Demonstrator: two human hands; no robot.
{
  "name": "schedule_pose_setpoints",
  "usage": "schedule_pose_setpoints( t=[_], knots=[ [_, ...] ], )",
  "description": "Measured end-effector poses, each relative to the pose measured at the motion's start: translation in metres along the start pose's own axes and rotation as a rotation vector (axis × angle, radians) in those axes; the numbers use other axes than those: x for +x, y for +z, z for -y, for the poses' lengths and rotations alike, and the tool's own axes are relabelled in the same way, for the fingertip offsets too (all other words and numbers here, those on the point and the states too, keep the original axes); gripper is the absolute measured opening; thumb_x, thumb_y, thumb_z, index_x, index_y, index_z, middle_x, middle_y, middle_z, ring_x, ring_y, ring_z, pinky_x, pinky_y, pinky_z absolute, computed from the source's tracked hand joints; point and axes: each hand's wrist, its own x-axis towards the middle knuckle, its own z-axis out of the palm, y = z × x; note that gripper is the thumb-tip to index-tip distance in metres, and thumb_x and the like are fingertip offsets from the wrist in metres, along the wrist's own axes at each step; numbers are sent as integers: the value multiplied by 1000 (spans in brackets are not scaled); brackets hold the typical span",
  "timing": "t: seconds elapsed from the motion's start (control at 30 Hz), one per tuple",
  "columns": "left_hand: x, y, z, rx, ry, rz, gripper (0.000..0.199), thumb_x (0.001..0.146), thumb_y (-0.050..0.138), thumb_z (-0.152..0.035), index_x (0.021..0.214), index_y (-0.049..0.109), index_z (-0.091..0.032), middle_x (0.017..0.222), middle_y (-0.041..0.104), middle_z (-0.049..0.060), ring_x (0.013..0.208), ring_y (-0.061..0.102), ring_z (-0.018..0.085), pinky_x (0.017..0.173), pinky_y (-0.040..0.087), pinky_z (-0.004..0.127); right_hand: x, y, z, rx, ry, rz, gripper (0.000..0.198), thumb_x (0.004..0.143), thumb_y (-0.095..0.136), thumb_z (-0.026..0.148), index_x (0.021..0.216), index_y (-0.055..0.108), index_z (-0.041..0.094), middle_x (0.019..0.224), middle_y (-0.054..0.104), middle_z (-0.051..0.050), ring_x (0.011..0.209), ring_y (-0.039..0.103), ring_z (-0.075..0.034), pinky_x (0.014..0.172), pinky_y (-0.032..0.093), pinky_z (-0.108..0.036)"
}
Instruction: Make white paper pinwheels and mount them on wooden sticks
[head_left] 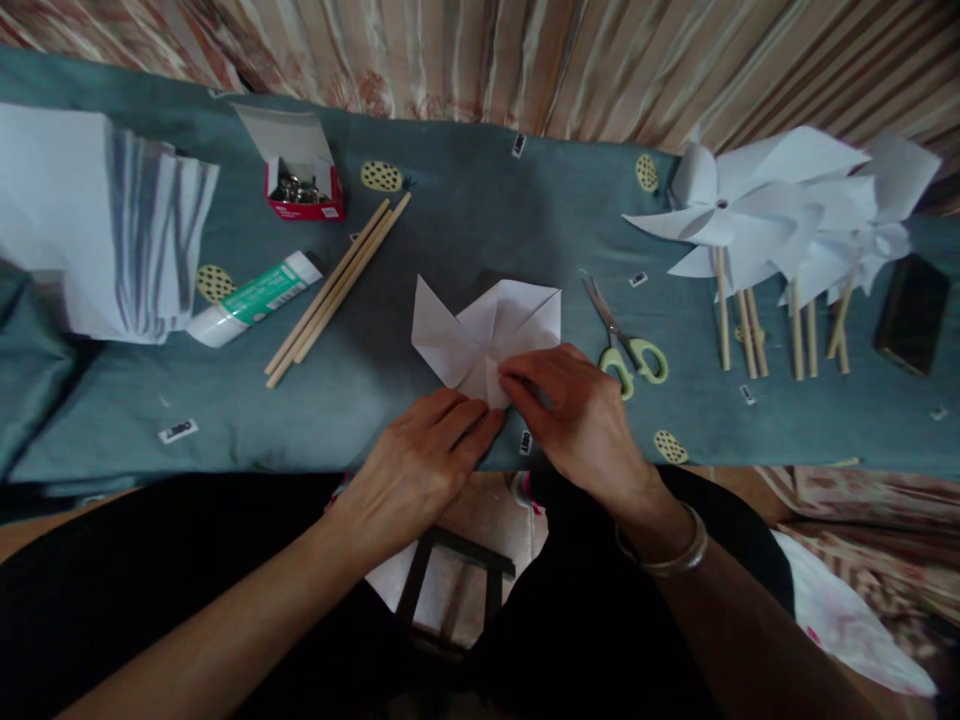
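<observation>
A white paper pinwheel (480, 325), cut and partly folded, lies in front of me near the table's front edge. My left hand (431, 445) has its fingers closed on the lower edge of the paper. The thumb and fingers of my right hand (574, 415) pinch a paper flap close to the middle. My fingertips hide part of that fold. Just right of the paper rest scissors (619, 345) with green handles, blades a little apart. Wooden sticks (341, 285) lie to the left of the pinwheel.
A stack of paper sheets (67, 220) lies far left, beside a glue stick (255, 298). Behind stands an opened red box (304, 192) of small metal pins. Finished pinwheels on sticks (780, 205) overlap at right, next to a dark phone (913, 315). A curtain (480, 60) hangs behind the table.
</observation>
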Motion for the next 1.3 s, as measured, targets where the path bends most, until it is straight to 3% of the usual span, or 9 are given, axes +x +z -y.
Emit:
schedule_pose_setpoints(
  t=[1.3],
  knots=[
    [0, 1, 0, -68, -23, 11, 26, 90, 55, -10, 114, 62, -3, 95, 65, 11, 89, 58, 23, 78, 57, 37, -5, 4, 1, -194, -148, -36, 17, 92, 54, 12, 91, 71, 12, 94, 69, -10, 91, 57, -24, 80, 50, -35]
  ],
)
